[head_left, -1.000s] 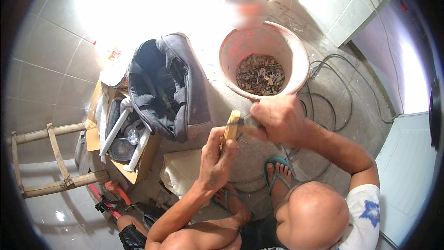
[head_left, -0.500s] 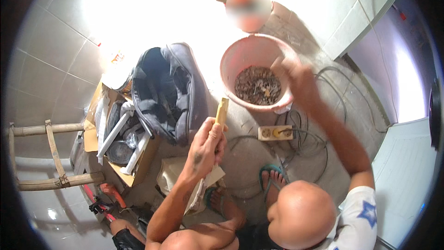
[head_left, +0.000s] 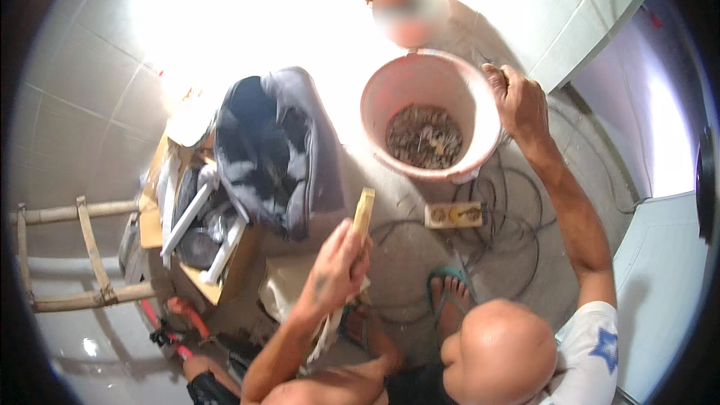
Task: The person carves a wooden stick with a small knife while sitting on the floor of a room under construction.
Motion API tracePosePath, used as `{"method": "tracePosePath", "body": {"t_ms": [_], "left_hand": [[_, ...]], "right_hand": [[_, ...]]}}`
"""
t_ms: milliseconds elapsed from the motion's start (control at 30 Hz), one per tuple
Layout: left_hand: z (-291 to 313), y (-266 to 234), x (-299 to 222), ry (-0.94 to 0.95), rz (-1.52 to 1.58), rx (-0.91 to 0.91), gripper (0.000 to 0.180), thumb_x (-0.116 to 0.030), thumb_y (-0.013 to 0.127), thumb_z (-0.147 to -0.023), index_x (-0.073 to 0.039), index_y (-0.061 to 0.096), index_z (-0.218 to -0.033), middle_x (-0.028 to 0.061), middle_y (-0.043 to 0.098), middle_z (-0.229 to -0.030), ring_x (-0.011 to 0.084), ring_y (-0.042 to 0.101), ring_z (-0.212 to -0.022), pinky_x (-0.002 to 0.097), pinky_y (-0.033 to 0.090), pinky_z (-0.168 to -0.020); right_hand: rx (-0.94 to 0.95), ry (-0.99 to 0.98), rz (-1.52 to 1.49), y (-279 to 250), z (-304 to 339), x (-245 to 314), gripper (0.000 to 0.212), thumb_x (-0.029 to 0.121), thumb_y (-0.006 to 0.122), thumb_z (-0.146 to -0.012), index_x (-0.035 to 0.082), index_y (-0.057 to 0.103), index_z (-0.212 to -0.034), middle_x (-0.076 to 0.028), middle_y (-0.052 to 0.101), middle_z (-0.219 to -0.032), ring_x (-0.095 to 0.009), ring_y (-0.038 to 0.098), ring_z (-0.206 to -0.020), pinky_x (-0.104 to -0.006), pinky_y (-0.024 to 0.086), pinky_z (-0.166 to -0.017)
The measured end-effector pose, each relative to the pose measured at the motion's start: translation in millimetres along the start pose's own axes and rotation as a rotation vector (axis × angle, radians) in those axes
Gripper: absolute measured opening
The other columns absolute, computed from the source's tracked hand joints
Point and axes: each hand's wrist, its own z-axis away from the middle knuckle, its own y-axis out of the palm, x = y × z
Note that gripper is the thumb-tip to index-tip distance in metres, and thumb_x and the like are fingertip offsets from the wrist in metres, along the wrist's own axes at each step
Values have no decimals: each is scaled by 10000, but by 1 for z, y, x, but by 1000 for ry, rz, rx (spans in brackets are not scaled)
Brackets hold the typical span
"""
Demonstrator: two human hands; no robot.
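My left hand (head_left: 339,264) is closed around a short yellowish wooden stick (head_left: 363,211), which points up and away from me above the floor. Its lower end is hidden by my fingers. My right hand (head_left: 523,105) is at the right rim of a pinkish bucket (head_left: 379,105), fingers curled in and thumb toward the rim. Whether it grips the rim or some small thing cannot be made out. Brown and pale chips or scraps (head_left: 425,137) lie in the bottom of the bucket.
An open dark grey bag (head_left: 322,157) stands left of the bucket. Beside it is a cardboard box (head_left: 225,281) of mixed parts. A socket block (head_left: 454,215) and looped cables (head_left: 536,247) lie before the bucket. A bamboo ladder (head_left: 90,247) is far left. Behind the bucket is a blurred reddish round thing (head_left: 410,15).
My right hand has moved from over the bucket's inside to its right rim. My left hand, still holding the wooden stick, has come slightly lower and nearer to me.
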Motion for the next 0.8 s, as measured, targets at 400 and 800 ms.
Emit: {"method": "tracePosePath", "body": {"t_ms": [400, 800], "left_hand": [[-11, 9, -12, -24, 113, 103, 460, -458, 293, -1043, -59, 476, -908, -13, 388, -626, 59, 315, -465, 217, 276, -407], [-18, 13, -8, 239, -25, 6, 253, -327, 456, -1027, -76, 446, -995, -1, 461, -704, 56, 408, -498, 210, 332, -440]], "right_hand": [[125, -465, -252, 23, 90, 97, 345, 313, 577, -946, 41, 539, -737, -128, 591, -630, -335, 606, -545, -419, 473, -502], [174, -298, -382, -6, 85, 108, 407, 398, 599, -918, 10, 593, -799, -169, 604, -633, -314, 647, -545, -399, 507, -469]]}}
